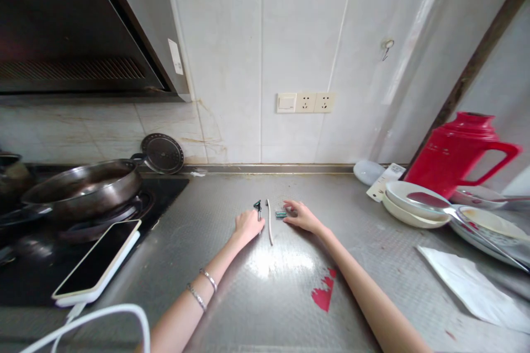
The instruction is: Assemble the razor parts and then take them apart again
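Note:
My left hand is closed around a dark, slim handle with a triangular head, which looks like a razor handle; its lower part is mostly hidden by my fingers. Just to its right, a thin white stick with a dark tip lies on the metal counter. Beside the fingertips of my right hand is a small green rectangular piece, perhaps a razor cartridge. Thumb and fingers of that hand are spread and curved; whether they touch the piece is too small to tell.
A phone with a white cable lies by the stove at left, near a steel pan. At right are stacked bowls, a red thermos jug and a white napkin. A red torn patch marks the counter.

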Demonstrator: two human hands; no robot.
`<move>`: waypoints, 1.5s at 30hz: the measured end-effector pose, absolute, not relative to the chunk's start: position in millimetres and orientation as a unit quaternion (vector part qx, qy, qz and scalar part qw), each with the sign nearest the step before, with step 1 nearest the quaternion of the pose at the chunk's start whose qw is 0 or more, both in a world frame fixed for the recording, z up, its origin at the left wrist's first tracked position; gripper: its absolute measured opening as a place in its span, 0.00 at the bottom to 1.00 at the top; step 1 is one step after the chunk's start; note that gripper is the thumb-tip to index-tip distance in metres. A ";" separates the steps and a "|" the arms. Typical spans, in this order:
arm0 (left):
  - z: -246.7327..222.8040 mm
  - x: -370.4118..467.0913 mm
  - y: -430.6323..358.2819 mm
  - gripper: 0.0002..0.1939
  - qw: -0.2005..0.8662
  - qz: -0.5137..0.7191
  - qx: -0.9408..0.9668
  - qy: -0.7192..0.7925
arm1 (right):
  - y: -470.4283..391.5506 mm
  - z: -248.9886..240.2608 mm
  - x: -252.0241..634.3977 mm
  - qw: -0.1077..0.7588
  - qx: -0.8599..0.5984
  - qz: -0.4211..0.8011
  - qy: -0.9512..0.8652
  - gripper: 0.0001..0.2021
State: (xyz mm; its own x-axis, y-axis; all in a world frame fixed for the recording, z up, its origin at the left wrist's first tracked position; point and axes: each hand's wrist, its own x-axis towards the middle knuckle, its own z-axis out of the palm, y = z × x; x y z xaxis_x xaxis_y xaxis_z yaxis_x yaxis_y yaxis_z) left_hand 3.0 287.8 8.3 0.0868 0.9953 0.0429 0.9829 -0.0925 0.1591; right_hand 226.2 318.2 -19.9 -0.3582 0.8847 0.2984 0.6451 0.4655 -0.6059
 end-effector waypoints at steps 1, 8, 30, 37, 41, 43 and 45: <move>8.4 3.6 287.1 0.17 0.045 0.069 0.737 0.671 | 318.2 -20.5 225.9 0.306 -0.478 0.194 -0.800 0.29; 15.1 -12.4 294.1 0.23 0.032 0.085 0.719 0.689 | 317.6 -20.2 229.9 0.324 -0.524 0.112 -0.780 0.15; 8.7 -60.8 309.1 0.20 -0.036 0.070 0.656 0.751 | 311.3 -12.7 250.9 0.103 -0.707 -0.016 -0.699 0.18; 25.7 -25.9 297.9 0.21 0.037 0.107 0.673 0.731 | 312.0 -10.5 250.4 0.106 -0.711 -0.010 -0.695 0.16; 27.8 2.3 294.0 0.22 0.052 0.095 0.699 0.707 | 312.2 -11.0 251.0 0.109 -0.711 -0.012 -0.694 0.16; 25.4 11.2 294.7 0.19 0.057 0.084 0.706 0.701 | 312.6 -11.9 251.7 0.113 -0.708 -0.016 -0.697 0.17; 21.5 15.1 296.5 0.17 0.064 0.080 0.707 0.700 | 313.0 -12.9 252.4 0.116 -0.705 -0.019 -0.700 0.17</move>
State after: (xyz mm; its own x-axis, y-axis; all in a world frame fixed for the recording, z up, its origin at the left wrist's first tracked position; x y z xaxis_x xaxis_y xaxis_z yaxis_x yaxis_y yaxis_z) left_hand 15.1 296.5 21.5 0.0067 0.9997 0.0238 0.9793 -0.0113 0.2020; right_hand 252.4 313.0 -12.9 0.0207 0.9818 0.1888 0.9905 0.0056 -0.1375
